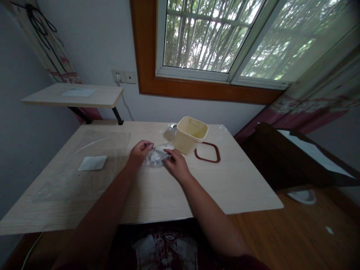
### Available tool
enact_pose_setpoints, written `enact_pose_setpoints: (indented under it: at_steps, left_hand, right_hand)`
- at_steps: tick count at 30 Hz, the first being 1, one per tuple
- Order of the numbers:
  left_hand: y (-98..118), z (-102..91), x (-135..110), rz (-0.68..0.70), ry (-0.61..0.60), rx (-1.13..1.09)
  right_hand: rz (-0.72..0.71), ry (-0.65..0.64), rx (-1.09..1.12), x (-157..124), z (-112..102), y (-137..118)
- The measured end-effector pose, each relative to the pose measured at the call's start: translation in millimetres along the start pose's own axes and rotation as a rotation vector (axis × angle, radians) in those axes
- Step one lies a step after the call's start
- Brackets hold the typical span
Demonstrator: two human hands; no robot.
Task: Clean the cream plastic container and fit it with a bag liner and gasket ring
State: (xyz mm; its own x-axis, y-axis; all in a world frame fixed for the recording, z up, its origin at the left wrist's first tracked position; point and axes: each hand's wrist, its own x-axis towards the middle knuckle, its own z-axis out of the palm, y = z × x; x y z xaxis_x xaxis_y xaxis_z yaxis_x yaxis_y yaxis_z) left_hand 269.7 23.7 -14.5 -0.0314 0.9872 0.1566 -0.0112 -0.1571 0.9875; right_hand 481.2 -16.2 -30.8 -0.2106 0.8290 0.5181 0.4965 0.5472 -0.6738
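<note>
Between my two hands lies a small clear plastic bag with whitish contents that I cannot make out. My left hand pinches the bag's upper left edge, thumb and fingers together. At the bag's right side, my right hand grips its edge with curled fingers. Just behind my right hand stands a cream square plastic bin, upright with its mouth facing up. A brown rounded-square ring lies flat to the right of the bin, partly hidden by it.
A large clear plastic sheet with a folded white paper on it covers the left of the table. More crumpled clear plastic sits behind the bin. A raised shelf overhangs the back left corner.
</note>
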Motion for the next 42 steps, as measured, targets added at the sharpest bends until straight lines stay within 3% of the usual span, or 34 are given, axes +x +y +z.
enact_pose_setpoints:
  at_steps: [3, 7, 11, 14, 19, 25, 34, 39, 42]
  left_hand:
    - [5, 0.4, -3, 0.021, -0.061, 0.082]
    - [8, 0.9, -10, 0.111, -0.239, 0.078]
    - [-4, 5.5, -17, 0.237, -0.455, 0.082]
    - [-14, 10.7, -20, 0.293, -0.521, 0.195]
    - [-15, 11.9, -20, 0.307, -0.502, 0.422]
    - [-4, 10.8, -21, 0.286, -0.469, 0.452]
    - [4, 10.4, -19, 0.118, -0.372, 0.248]
    - [8, 10.0, -19, -0.05, -0.357, 0.071]
    - [10, 10.5, -21, -0.118, -0.353, -0.04]
  right_hand:
    - [0.004, 0.032, 0.049, 0, -1, -2]
    - [0.018, 0.129, 0.1, 1, -4, -8]
    - [0.061, 0.21, 0.131, 0, -8, -16]
    - [0.062, 0.221, 0.138, -1, -7, -18]
    - [0.016, 0.187, 0.138, -1, -4, -14]
    - [0.044, 0.195, 0.115, -1, -6, -16]
    - [-0.057, 0.321, 0.066, -1, -11, -26]
    - [-0.127, 0.42, -0.119, -2, -17, -26]
    - [-0.149, 0.395, -0.165, -1, -19, -27]
